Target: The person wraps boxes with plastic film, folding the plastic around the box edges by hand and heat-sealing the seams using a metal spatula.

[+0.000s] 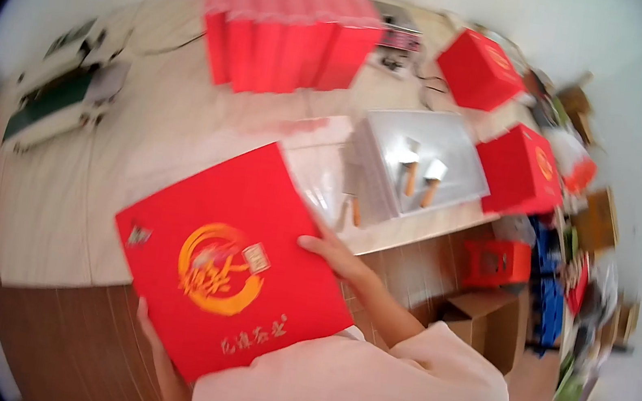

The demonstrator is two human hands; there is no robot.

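Observation:
Close to my body, a red gift box [212, 218] with a gold ring logo and pale lettering faces up, tilted. My right hand [334, 253] grips its right edge, thumb on the printed face and the other fingers hidden behind. At the lower left edge, my left hand [149, 322] supports the same box; most of its fingers are out of sight underneath. How deep the box is, I cannot tell. Beyond it on the table lies a clear plastic sheet or bag [324, 189], partly covered by the box.
The pale table [147, 94] bears a row of red packages [291, 36], a translucent bin [425, 162] with scrapers [432, 182] on its lid, and red boxes [480, 71] at right. A machine [65, 95] stands left. An open carton [488, 326] sits on the floor.

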